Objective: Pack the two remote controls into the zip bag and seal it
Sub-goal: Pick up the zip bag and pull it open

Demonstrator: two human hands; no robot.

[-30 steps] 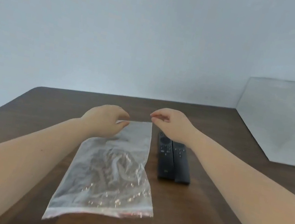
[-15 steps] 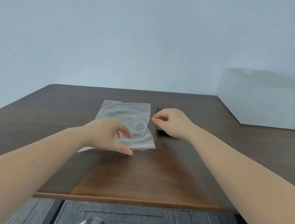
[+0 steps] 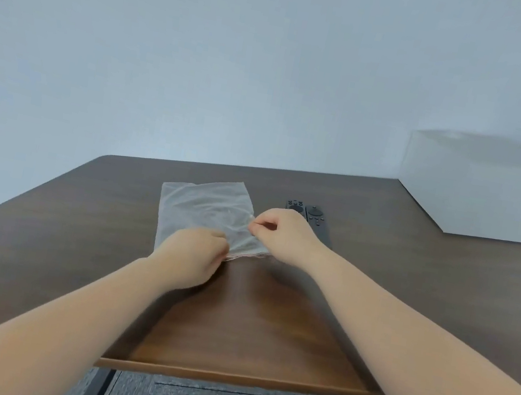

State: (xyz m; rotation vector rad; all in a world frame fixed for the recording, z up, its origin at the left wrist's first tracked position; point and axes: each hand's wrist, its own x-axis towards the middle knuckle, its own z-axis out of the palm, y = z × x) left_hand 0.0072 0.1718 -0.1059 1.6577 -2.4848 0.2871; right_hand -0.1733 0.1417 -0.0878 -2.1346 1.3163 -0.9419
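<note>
**Both hands at the near edge of the bag, remotes waiting beside it**

The bag [image 3: 204, 212] lies flat on the table [image 3: 75, 255], its red-lined zip edge toward the person. The left hand [image 3: 188, 256] has closed its fingers on that near edge at the left end. The right hand [image 3: 284, 234] pinches the plastic at the bag's right side between thumb and forefinger, lifting it slightly. The two remotes [image 3: 309, 220] lie side by side just right of the bag, partly hidden behind the right hand, outside the bag.

Half a second ago the right hand sat over the remotes and clear of the plastic; now it has come across to the bag, and the left hand has slid to the zip edge. The bag appears to lie much as it did.

Bare wood runs from the bag to the table's near edge. A white box [image 3: 496, 193] stands well off to the right by the wall.
</note>
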